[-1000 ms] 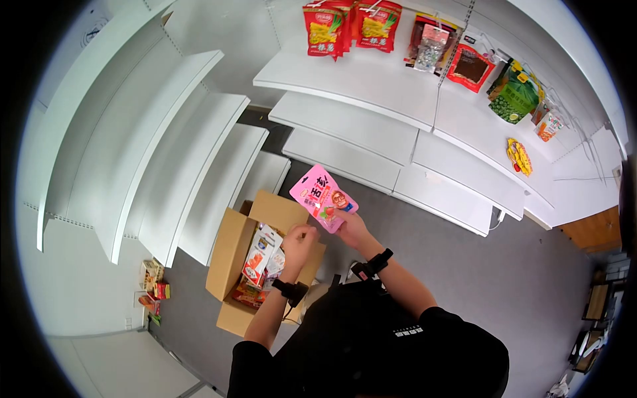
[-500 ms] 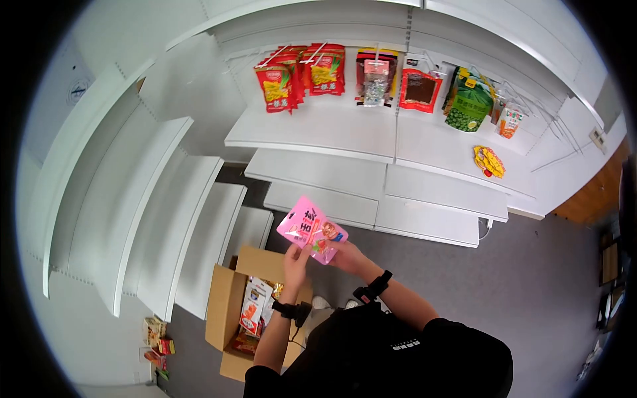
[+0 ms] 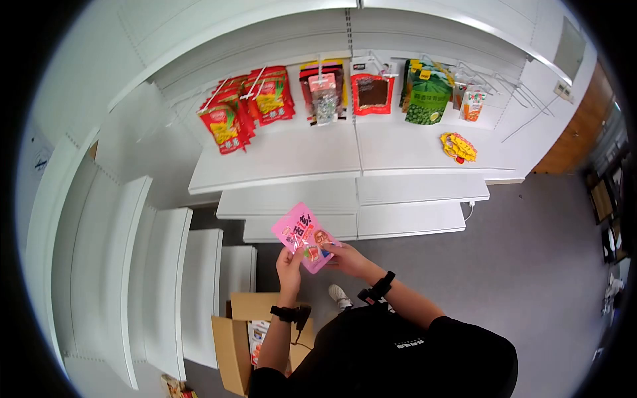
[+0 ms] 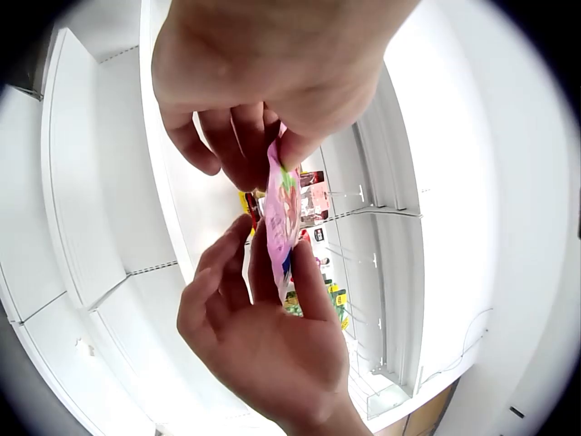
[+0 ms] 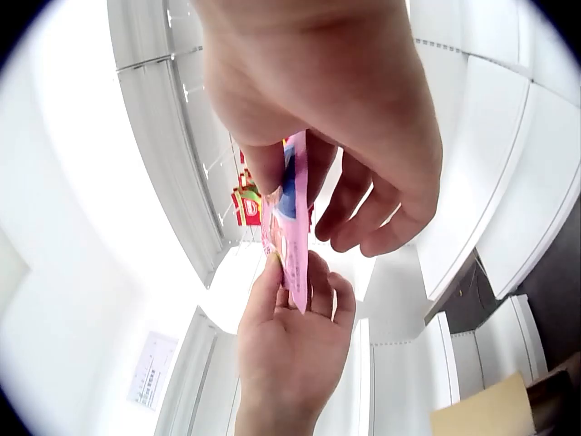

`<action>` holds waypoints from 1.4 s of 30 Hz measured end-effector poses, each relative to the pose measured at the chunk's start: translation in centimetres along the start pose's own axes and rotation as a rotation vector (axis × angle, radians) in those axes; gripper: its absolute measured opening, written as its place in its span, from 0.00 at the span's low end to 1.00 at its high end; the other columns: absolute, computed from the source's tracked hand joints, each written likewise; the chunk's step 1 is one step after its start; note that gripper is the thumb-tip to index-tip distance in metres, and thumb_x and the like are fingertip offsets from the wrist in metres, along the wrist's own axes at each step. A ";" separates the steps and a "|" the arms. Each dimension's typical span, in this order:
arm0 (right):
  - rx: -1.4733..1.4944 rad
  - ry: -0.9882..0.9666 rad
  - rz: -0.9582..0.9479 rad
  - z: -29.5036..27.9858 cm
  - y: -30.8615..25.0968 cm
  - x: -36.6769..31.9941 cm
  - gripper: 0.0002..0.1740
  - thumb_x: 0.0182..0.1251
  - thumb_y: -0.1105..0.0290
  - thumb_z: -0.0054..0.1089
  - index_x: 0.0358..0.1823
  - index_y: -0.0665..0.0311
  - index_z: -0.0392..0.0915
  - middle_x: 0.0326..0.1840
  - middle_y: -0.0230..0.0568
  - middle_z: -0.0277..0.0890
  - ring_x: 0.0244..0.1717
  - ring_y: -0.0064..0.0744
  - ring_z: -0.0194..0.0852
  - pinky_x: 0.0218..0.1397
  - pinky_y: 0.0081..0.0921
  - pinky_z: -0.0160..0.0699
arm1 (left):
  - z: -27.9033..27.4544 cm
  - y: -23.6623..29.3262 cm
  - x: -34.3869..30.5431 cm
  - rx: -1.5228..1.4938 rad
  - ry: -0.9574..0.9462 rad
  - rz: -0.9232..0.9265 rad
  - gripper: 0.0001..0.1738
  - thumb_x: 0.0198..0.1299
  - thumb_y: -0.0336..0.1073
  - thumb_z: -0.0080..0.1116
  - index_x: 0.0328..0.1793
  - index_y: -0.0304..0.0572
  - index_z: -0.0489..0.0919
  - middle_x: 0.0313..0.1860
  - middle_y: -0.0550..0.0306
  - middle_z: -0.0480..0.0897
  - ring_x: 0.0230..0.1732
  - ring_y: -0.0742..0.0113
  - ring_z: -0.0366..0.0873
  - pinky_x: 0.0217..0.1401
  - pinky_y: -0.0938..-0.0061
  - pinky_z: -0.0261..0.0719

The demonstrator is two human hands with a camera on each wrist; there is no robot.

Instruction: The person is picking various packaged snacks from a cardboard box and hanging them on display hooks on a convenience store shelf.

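Observation:
A pink snack pouch point(image 3: 296, 229) with dark lettering and a cartoon face is held up in front of the body. At its lower left edge the left hand point(image 3: 288, 270) pinches it between thumb and fingers. The right hand point(image 3: 350, 261) grips the opposite edge, its thumb over the printed front. Both wrist views show the pouch point(image 4: 280, 209) nearly edge-on, thumbs on one face and fingers behind. Below the left forearm stands an open cardboard box point(image 3: 232, 355) with packaged snacks inside, partly hidden by the arm.
White shelving point(image 3: 279, 159) spans the front, with red bags point(image 3: 225, 126), a green pouch point(image 3: 428, 99) and other packets on hooks. Yellow packets point(image 3: 458, 147) lie on its shelf. More shelves point(image 3: 156, 285) stand at the left. Grey floor point(image 3: 517, 265) extends right.
The left hand, at first beside the pouch, has taken hold of its edge. The view has swung toward the front shelving, and the box now sits lower in the picture.

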State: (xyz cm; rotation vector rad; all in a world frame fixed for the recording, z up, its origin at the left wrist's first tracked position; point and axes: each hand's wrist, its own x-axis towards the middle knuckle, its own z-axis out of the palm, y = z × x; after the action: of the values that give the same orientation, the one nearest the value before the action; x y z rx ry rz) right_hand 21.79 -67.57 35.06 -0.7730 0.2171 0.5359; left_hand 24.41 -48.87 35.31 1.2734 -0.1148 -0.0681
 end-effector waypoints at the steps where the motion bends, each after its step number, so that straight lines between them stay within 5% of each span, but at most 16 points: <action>1: -0.005 0.001 -0.035 -0.3 -1.4 0.1 0.21 0.68 0.58 0.55 0.57 0.59 0.70 0.53 0.33 0.75 0.54 0.28 0.73 0.59 0.34 0.70 | 0.7 0.2 1.2 0.000 -0.007 0.002 0.08 0.64 0.26 0.53 0.48 0.33 0.76 0.40 0.62 0.81 0.38 0.82 0.74 0.43 0.85 0.69; 21: -0.254 0.240 -0.367 -4.4 -11.8 5.4 0.18 0.64 0.68 0.59 0.54 0.64 0.72 0.45 0.33 0.78 0.47 0.22 0.75 0.50 0.22 0.74 | 7.0 0.4 17.3 0.129 -0.350 -0.076 0.09 0.63 0.30 0.56 0.46 0.33 0.78 0.33 0.67 0.76 0.34 0.82 0.68 0.36 0.85 0.64; 42: -0.352 0.218 -0.718 -2.9 -26.0 11.6 0.11 0.66 0.75 0.56 0.48 0.65 0.74 0.43 0.32 0.79 0.43 0.17 0.74 0.49 0.18 0.72 | 10.4 3.1 29.2 0.161 -0.404 0.035 0.12 0.64 0.29 0.54 0.51 0.29 0.75 0.44 0.58 0.80 0.47 0.75 0.75 0.52 0.81 0.71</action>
State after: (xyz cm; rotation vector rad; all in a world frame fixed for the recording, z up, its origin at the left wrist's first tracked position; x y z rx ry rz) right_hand 45.51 -80.54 44.38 -1.1797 0.0330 -0.2011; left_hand 52.02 -61.18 42.69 1.4045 -0.4979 -0.2909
